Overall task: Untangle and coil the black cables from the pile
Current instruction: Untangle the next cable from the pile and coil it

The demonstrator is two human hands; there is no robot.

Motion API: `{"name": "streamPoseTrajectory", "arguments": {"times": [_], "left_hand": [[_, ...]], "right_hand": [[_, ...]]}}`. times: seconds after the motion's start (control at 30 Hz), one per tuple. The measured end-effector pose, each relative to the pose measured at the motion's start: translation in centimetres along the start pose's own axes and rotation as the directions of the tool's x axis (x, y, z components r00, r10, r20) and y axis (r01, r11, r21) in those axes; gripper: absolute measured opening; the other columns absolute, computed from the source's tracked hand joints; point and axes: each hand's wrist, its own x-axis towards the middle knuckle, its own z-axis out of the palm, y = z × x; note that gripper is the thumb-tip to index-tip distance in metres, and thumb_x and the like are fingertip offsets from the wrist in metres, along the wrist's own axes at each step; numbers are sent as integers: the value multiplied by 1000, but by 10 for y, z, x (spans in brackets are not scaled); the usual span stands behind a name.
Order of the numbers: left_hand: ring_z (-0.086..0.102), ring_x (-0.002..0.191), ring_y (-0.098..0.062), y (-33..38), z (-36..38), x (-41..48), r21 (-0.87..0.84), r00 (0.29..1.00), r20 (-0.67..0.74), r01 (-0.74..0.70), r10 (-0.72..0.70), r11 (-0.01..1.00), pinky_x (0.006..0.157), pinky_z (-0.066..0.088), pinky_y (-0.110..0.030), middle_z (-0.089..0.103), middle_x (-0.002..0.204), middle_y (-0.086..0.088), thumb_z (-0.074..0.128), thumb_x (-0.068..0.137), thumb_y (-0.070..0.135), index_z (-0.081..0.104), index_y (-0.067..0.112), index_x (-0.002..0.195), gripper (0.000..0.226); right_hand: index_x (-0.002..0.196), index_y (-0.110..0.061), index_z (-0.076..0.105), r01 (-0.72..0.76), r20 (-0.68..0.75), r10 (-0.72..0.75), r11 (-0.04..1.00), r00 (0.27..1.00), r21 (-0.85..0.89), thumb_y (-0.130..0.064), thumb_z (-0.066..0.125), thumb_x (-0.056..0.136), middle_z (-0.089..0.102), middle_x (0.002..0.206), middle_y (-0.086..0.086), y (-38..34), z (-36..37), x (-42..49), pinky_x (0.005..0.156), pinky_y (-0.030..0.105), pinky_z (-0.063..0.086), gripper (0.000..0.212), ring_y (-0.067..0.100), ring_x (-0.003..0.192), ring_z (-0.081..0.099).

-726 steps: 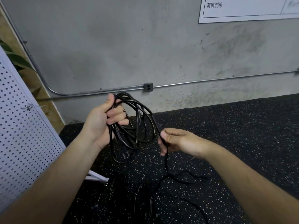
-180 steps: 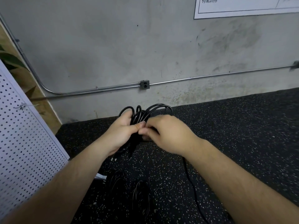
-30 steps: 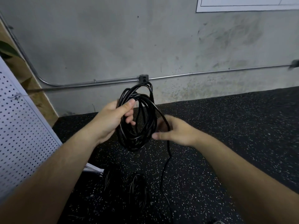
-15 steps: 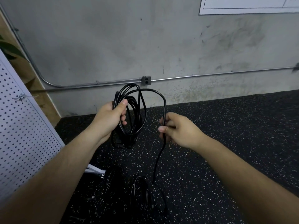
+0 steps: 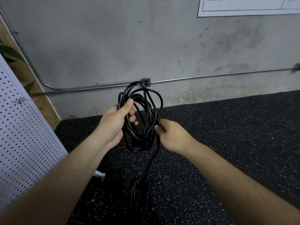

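A black cable coil (image 5: 140, 101) of several loops hangs upright in the air. My left hand (image 5: 116, 121) grips its left side, thumb over the strands. My right hand (image 5: 170, 135) pinches the coil's right side, where the cable's loose tail (image 5: 150, 166) drops to the floor. Below the coil, two more dark coiled cables lie on the floor, one on the left (image 5: 114, 181) and one on the right (image 5: 139, 190).
The floor is black speckled rubber (image 5: 227, 143). A white perforated panel (image 5: 21, 130) leans at the left. A concrete wall with a metal conduit and junction box (image 5: 146, 82) stands close behind. A white sign (image 5: 248, 5) hangs at upper right.
My right hand has carried the wide outer loop back onto the coil and now pinches it at the coil's right side. The free tail is shorter.
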Motion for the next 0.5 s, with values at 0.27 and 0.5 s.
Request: {"name": "streamPoseTrajectory", "arguments": {"times": [0.27, 0.5], "left_hand": [[42, 57, -7, 21, 0, 1, -136, 999, -30, -43, 39, 990, 65, 48, -30, 48, 68, 8, 59, 102, 30, 54, 19, 86, 20], [44, 57, -7, 20, -4, -1, -121, 998, -58, -43, 37, 992, 64, 49, -29, 50, 67, 8, 61, 100, 31, 54, 17, 91, 18]], "right_hand": [[121, -18, 51, -165, 200, 110, 945, 974, 283, -26, 68, 97, 69, 111, -8, 31, 25, -3, 81, 29, 55, 30, 18, 97, 69], [105, -17, 60, -296, 298, 243, 944, 923, 148, -17, 46, 107, 59, 88, -3, 54, 69, 3, 59, 22, 47, 14, 11, 68, 54]]}}
